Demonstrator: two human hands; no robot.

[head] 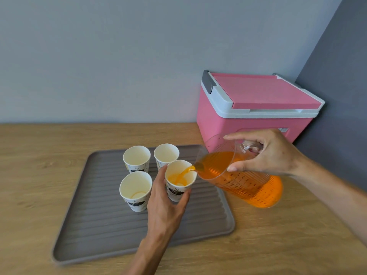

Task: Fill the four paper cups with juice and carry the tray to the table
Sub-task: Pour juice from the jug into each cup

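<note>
Several white paper cups stand close together on a grey ribbed tray lying on the wooden counter. My left hand grips the front right cup around its side. My right hand holds a clear plastic jug of orange juice, tilted to the left with its spout at that cup's rim. A thin stream of juice runs into the cup, whose bottom is barely covered. The front left cup, back left cup and back right cup look empty inside.
A pink cooler box with a white rim and closed lid stands behind the jug in the corner, against a grey wall. The wooden counter reaches left of the tray and in front of it.
</note>
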